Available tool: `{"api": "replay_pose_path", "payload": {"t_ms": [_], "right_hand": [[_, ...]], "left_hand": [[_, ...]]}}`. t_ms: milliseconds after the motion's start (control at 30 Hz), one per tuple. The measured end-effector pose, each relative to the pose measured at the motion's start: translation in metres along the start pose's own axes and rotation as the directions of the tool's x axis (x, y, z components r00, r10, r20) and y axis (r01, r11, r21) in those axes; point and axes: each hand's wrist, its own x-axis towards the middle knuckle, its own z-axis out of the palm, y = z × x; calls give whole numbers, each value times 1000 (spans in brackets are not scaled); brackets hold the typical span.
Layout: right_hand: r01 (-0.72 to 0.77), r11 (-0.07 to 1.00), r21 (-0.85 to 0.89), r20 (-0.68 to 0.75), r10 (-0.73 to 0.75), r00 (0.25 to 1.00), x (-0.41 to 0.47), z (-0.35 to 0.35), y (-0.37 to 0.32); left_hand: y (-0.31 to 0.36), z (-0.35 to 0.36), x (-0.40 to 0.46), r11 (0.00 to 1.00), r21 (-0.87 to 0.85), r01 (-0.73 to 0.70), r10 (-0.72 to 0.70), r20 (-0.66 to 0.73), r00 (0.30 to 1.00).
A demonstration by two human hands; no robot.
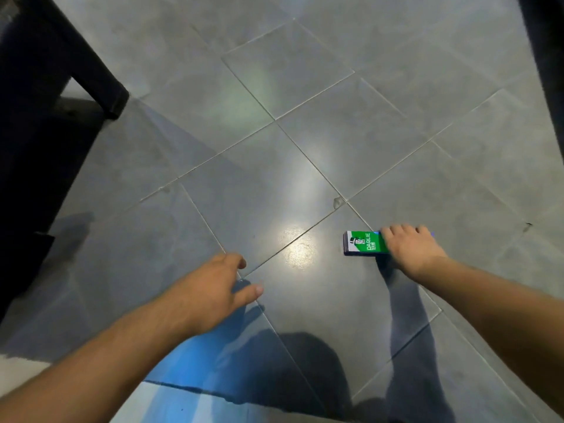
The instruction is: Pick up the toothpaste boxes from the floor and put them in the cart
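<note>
1. A grey tiled floor (pixel 305 87) is seen from above, crossed by pale grout lines that run diagonally; a bright light patch is reflected near its middle, and a blue sheen is cast along its near edge.
2. The floor's far-left corner is taken up by a dark black structure (pixel 39 102), whose slanted bar ends on the tiles; what it belongs to cannot be told. A dark strip (pixel 546 56) is seen along the floor's right edge.
3. Between these two dark masses a broad stretch of bare tile is left open, running from the far edge down to the hands.
4. The left hand (pixel 210 288) is held over the floor left of the light patch, with its fingers loosely spread and the thumb stuck out; nothing is gripped by it.
5. The right hand (pixel 409 248) is laid on a toothpaste box (pixel 364 243), with its fingers bent down over the box's right part; whether the box is gripped or only touched cannot be told.
6. The green box is lying flat on the floor right of the light patch, just past a grout crossing. Its left part with white lettering is left uncovered beyond the fingertips, and a blue tip is shown past the knuckles.
</note>
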Motion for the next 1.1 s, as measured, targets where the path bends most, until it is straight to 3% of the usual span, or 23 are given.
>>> {"api": "replay_pose_path", "payload": {"t_ms": [167,400,633,900,1100], "right_hand": [[49,987,-152,24,-45,999,1,-8,2],[-19,975,220,-8,21,1000,-59,-88,26],[-119,843,524,-25,155,988,-190,-260,78],[-243,711,660,0,323,946,-393,-473,122],[-269,625,733,-16,411,912,-523,-573,127]], "left_hand": [[9,6,-3,1000,-27,3,-2,15,1000],[57,-25,-54,995,-103,13,-8,52,999],[135,-148,-176,995,-92,-40,43,23,999],[218,-315,-370,984,-94,-154,148,-66,987],[241,-385,-479,969,-34,-244,238,-129,963]]}}
